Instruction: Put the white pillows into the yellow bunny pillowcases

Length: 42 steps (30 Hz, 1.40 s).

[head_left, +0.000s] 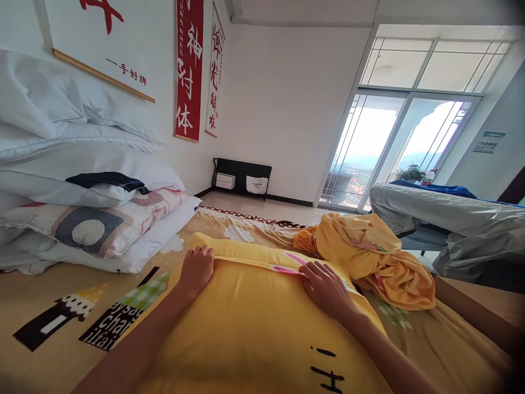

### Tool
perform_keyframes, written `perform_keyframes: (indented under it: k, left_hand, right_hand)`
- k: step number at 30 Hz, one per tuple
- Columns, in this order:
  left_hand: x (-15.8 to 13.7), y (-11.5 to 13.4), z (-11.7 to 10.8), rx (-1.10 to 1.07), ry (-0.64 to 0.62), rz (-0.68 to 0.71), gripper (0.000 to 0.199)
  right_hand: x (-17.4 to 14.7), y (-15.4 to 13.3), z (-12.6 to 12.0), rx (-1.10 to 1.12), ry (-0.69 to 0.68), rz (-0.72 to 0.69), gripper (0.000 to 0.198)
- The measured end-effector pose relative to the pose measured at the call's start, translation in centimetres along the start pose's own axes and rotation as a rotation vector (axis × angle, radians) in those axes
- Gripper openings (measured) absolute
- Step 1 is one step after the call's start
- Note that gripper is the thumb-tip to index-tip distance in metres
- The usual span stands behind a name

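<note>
My hands are apart from each other, both closed on the yellow pillow (246, 317) that lies on the bed (39, 290) right in front of me. My left hand (198, 268) is curled over the left part of its far hem, knuckles up; my right hand (324, 287) grips the same hem farther along, beside the pink ears (285, 270) printed there. That hem runs crosswise from left to right, dipping a little to the right, while the pillow's sides spread toward me. Its near end runs out of view, so I cannot tell for sure which way the long axis goes. The printed ears point left, and the black lettering (328, 373) runs away from me with its tops to the left. A crumpled orange cloth (369, 246) lies just beyond my right hand; stacked white pillows (123, 156) stand on the left.
</note>
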<state>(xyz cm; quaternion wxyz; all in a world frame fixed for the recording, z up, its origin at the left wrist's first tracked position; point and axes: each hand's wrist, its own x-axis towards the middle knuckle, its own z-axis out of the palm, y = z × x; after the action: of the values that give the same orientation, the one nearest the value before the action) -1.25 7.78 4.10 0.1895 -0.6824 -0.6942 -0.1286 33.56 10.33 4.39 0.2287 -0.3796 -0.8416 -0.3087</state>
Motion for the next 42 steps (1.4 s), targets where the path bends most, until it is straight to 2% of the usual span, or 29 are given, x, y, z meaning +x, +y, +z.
perform_keyframes:
  k: [3, 7, 12, 19, 31, 38, 42]
  left_hand:
    - [0.1, 0.0, 0.1, 0.005, -0.024, -0.047, 0.030]
    - [0.5, -0.1, 0.2, -0.008, -0.069, -0.036, 0.032]
    - [1.2, -0.4, -0.5, -0.015, -0.091, -0.022, 0.032]
    - [1.2, -0.8, -1.4, 0.025, -0.067, -0.022, 0.032]
    - [0.5, -0.4, -0.4, 0.044, -0.207, -0.022, 0.035]
    - [0.8, -0.6, -1.1, 0.012, -0.143, 0.023, 0.035]
    - [1.0, -1.2, -0.1, -0.078, -0.264, 0.075, 0.027]
  right_hand:
    - [-2.1, 2.7, -0.1, -0.129, -0.061, 0.030, 0.014]
    - [-5.4, 6.2, 0.3, -0.228, -0.176, 0.157, 0.017]
    - [-8.7, 8.4, 0.8, -0.249, -0.232, 0.191, 0.019]
    - [-9.5, 7.9, 0.3, -0.314, -0.169, 0.169, 0.017]
    - [-10.5, 7.2, 0.3, -0.293, -0.059, 0.098, 0.024]
    - [-10.9, 6.7, -0.2, -0.313, -0.048, 0.049, 0.027]
    - [-11.3, 5.9, -0.1, -0.249, -0.064, 0.049, 0.029]
